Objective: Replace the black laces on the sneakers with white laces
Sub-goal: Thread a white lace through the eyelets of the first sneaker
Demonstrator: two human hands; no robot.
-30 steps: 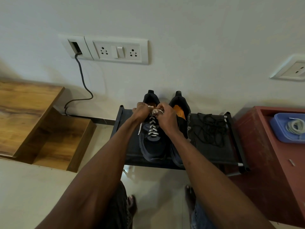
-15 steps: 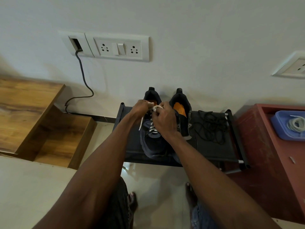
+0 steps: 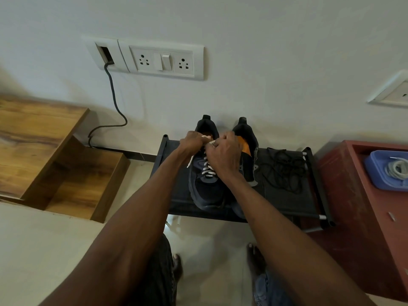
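Two dark sneakers stand side by side on a low black rack (image 3: 284, 202). The left sneaker (image 3: 205, 191) carries a white lace (image 3: 207, 170) threaded up its front. My left hand (image 3: 191, 142) pinches one end of that lace at the shoe's top, and a loose tail hangs below it. My right hand (image 3: 224, 154) grips the other end beside it and covers the upper eyelets. The right sneaker (image 3: 248, 155) shows an orange insole and no lace. Loose black laces (image 3: 283, 170) lie tangled on the rack to the right.
A red cabinet (image 3: 353, 195) stands at the right with a blue tray (image 3: 375, 173) holding another pale lace (image 3: 397, 168). Wooden shelving (image 3: 44, 151) is at the left. A cable (image 3: 112, 102) hangs from a wall socket. My bare feet (image 3: 254, 259) are below the rack.
My hands have stayed at the top of the left sneaker, shifting slightly as they work the white lace ends. The view has dipped a little lower.
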